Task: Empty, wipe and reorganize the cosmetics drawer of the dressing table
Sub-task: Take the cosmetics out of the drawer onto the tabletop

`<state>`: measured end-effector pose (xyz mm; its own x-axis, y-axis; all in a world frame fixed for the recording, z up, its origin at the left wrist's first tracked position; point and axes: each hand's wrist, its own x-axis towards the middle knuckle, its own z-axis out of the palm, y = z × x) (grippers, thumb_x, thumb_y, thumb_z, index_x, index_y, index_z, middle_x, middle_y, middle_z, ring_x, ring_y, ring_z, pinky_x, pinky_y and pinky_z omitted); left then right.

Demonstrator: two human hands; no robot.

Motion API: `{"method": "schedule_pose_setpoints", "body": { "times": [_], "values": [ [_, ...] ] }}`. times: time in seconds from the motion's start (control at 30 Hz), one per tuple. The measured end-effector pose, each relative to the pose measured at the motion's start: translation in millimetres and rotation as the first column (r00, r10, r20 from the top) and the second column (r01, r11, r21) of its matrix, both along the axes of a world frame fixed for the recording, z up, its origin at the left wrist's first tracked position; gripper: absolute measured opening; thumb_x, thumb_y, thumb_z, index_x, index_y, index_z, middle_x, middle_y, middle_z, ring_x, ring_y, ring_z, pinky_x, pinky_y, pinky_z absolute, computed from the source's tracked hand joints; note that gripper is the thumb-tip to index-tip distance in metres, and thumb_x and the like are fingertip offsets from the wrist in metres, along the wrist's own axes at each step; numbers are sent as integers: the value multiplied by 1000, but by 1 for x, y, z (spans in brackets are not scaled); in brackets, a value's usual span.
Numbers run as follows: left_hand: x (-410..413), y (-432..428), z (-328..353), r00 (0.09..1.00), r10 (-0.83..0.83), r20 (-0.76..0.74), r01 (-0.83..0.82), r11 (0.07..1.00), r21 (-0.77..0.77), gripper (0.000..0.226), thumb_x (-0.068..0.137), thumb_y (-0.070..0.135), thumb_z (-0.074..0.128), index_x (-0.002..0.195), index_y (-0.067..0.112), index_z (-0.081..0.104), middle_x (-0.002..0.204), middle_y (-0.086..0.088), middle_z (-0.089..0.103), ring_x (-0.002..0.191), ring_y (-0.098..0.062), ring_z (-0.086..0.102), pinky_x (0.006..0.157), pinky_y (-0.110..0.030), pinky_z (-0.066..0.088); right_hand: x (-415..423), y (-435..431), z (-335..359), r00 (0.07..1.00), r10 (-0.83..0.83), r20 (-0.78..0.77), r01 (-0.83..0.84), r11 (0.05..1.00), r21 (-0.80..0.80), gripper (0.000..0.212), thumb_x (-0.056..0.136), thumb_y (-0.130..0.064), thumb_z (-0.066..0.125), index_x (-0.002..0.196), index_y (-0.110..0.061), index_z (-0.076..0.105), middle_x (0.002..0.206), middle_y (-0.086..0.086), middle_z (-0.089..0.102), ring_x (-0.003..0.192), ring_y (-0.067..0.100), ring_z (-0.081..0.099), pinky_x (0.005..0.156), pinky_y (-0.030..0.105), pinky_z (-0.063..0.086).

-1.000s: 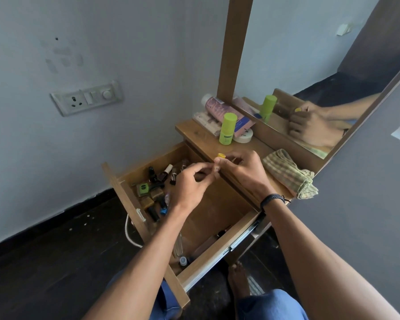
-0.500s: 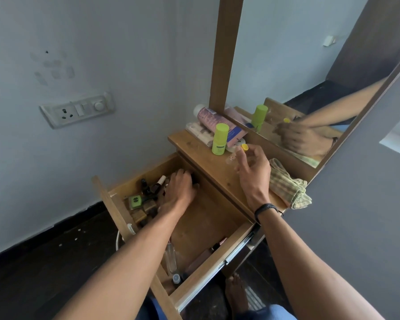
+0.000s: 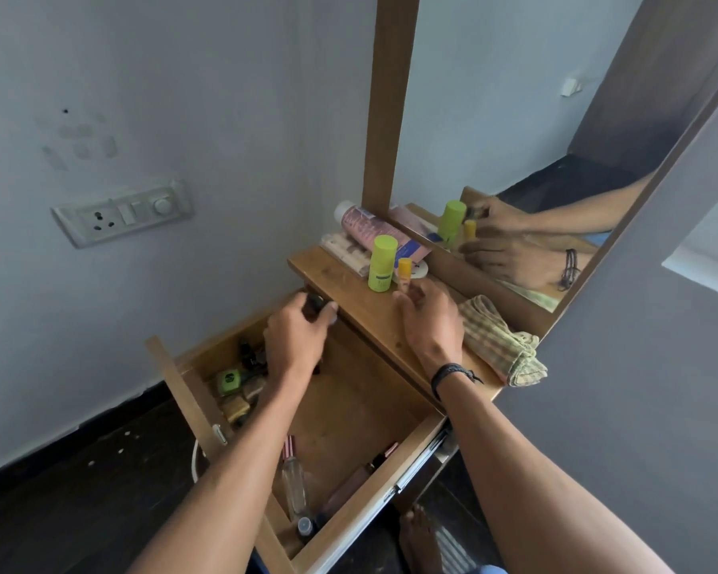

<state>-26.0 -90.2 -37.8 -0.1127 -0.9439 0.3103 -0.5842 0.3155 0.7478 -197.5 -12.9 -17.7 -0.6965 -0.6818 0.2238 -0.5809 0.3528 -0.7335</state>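
The wooden drawer [image 3: 183, 391] stands pulled out below the dressing table top [image 3: 349, 296]. Its back left corner holds a green square jar [image 3: 229, 381] and several small dark bottles [image 3: 247, 354]. A clear bottle [image 3: 294, 482] and lip gloss tubes [image 3: 349, 486] lie at the front. My left hand [image 3: 299, 341] is over the drawer's back edge, shut on a small dark bottle [image 3: 315, 303]. My right hand [image 3: 432, 325] rests on the top with fingers apart, its fingertips just below a yellow-capped small bottle [image 3: 405, 270] that stands upright.
On the top stand a lime green bottle [image 3: 382, 263], a pink tube [image 3: 365, 229] lying over flat packs, and a white round tin [image 3: 421, 269]. A folded checked cloth [image 3: 498, 345] lies right. Behind are the mirror [image 3: 515, 138] and wall socket [image 3: 121, 213].
My right hand carried the yellow-capped bottle to the table top and let it go beside the lime bottle. My left hand dipped into the drawer and rose holding a small dark bottle.
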Motion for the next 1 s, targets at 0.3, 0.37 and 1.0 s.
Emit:
{"method": "schedule_pose_setpoints", "body": {
  "times": [0.3, 0.37, 1.0],
  "values": [
    [-32, 6, 43, 972, -199, -125, 182, 974, -139, 20, 90, 35, 74, 89, 17, 68, 81, 8, 68, 65, -8, 60, 57, -16, 43, -1, 2, 2, 1000, -28, 1, 28, 999, 21, 25, 92, -36, 68, 115, -27, 67, 114, -5, 70, 105, 19, 63, 81, 31, 46],
    [-39, 8, 37, 970, -232, -66, 222, 965, -137, 19, 90, 36, 73, 89, 18, 67, 87, 8, 70, 74, -14, 65, 61, -30, 51, 0, 2, 3, 1000, -19, -10, 19, 999, 30, 25, 93, -36, 67, 117, -26, 68, 116, -5, 70, 105, 19, 63, 81, 32, 47],
    [-55, 13, 17, 958, -286, -18, 286, 958, -19, 31, 90, 24, 75, 119, 21, 66, 109, 2, 74, 99, -19, 70, 81, -30, 48, 7, 14, 12, 968, -30, 250, 138, 892, -429, 20, 84, -17, 70, 101, -20, 79, 89, -6, 66, 79, 7, 61, 79, 34, 54]
  ]
}}
